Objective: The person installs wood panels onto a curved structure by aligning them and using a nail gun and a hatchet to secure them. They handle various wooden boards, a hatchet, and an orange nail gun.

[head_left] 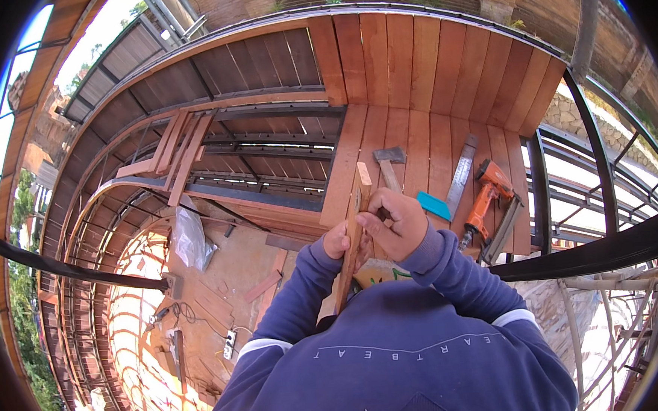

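A narrow wooden board (362,192) stands on end, tilted, close in front of my chest. My left hand (336,241) grips its left side, fingers partly hidden behind it. My right hand (396,224) is closed at the board's right face, thumb and fingers bent against it; whether a small item is pinched there cannot be made out. Beyond the hands, a hammer or hatchet (389,173) with a grey head lies on the bench planks. To the right rest a metal blade with a teal handle (434,206), like a try square, and an orange nail gun (487,196).
A curved bench with a plank seat and backrest (441,63) spans the far side. Its black metal frame (265,145) shows at left, with loose slats (182,150) across it. Below lie a plastic bag (192,240), a power strip (230,344) and cords. Black rails (604,151) stand right.
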The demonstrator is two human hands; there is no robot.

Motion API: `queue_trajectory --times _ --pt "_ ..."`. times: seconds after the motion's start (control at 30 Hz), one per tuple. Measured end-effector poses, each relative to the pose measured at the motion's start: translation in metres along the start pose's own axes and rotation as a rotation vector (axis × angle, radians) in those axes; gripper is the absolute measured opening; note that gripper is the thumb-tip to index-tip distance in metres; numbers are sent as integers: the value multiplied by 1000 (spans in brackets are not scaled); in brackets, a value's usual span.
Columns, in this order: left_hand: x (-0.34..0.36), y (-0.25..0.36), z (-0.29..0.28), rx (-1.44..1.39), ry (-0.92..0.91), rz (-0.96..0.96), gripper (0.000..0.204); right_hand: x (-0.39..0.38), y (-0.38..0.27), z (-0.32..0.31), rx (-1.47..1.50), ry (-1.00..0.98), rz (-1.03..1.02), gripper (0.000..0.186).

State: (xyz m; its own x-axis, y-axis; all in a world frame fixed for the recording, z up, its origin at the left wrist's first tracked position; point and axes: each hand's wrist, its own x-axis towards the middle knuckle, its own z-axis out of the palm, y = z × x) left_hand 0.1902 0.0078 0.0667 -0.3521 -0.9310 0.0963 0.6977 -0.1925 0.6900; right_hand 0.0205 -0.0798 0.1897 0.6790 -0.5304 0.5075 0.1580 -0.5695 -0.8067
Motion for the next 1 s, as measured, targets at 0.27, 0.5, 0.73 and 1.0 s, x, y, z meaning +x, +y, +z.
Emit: queue_trajectory --times 0.27,0.5,0.73,1.0 --pt "9 -6 3 -52 -102 -6 51 -4 -7 -4 42 40 133 19" --pt "4 -2 14 95 -42 26 48 -8 -3 -7 151 22 237 17" --pt "-7 1 18 155 118 21 50 -10 16 4 363 -6 326 14" --pt "-21 -2 0 94 145 -34 58 -5 19 13 415 -25 390 15"
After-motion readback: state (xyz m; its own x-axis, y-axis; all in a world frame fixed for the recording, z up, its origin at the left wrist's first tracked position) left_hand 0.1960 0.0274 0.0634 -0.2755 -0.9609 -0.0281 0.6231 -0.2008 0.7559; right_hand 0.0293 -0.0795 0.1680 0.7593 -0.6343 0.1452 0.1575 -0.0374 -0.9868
